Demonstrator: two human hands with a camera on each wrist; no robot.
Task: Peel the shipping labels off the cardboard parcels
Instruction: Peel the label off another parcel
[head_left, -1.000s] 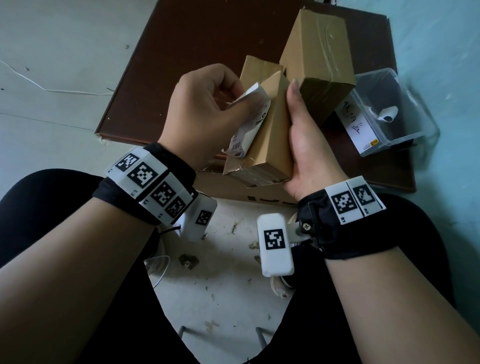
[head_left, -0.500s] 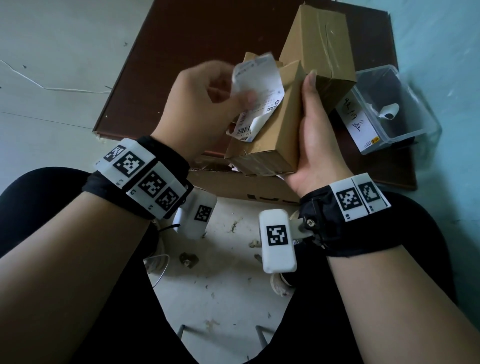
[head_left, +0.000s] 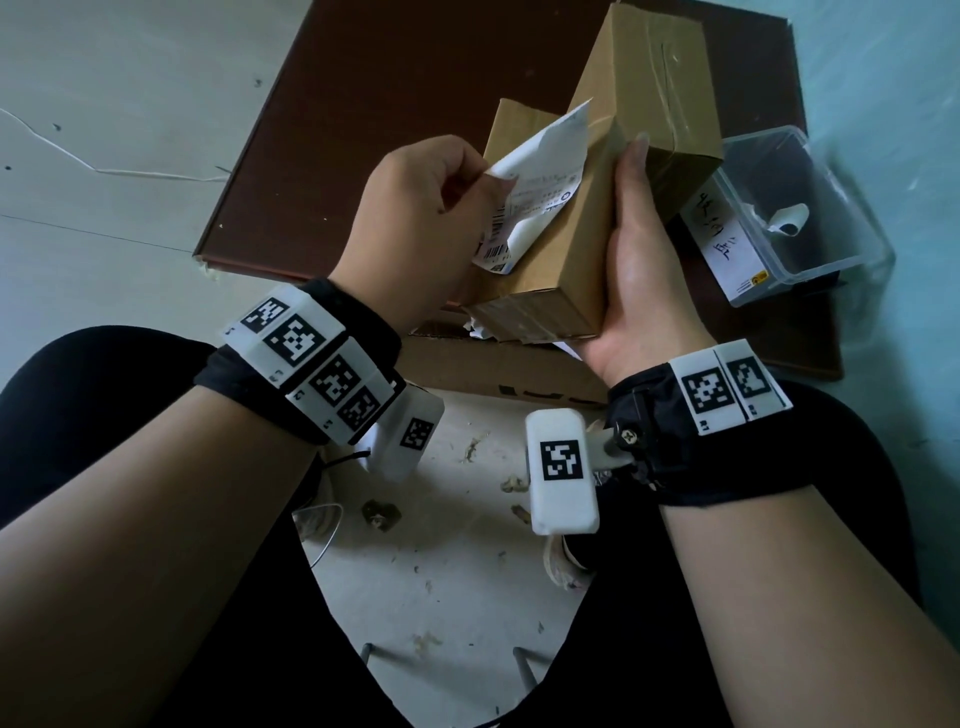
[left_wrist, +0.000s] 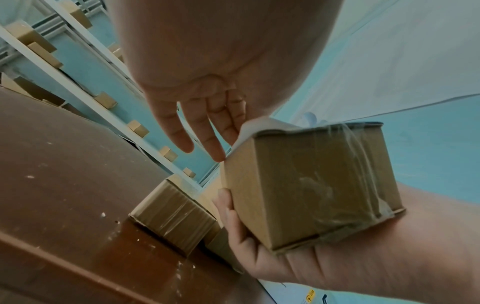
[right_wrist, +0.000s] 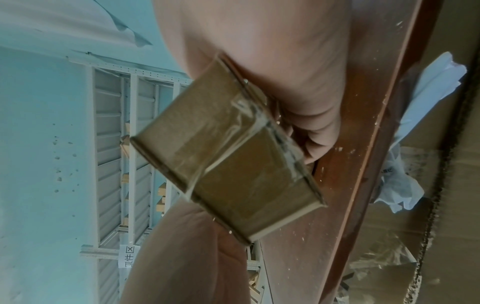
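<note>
Label half-lifted from held parcel, above brown board.

Left hand (head_left: 415, 228) pinches the white shipping label (head_left: 530, 192) between thumb and curled fingers; right hand (head_left: 639, 270) grips the small cardboard parcel (head_left: 561, 260) from its right side, thumb up along the edge. Parcel held tilted over the near edge of the brown board (head_left: 415, 78); clear tape crosses its end face. Label's top corner stands free and curled, lower part against the parcel face; whether it adheres there cannot be told. Beyond the parcel: a larger taped box (head_left: 649, 93) and another box (head_left: 511, 124) on the board. Right of the parcel: clear plastic bin (head_left: 810, 208) holding a curled label scrap (head_left: 787, 221).
</note>
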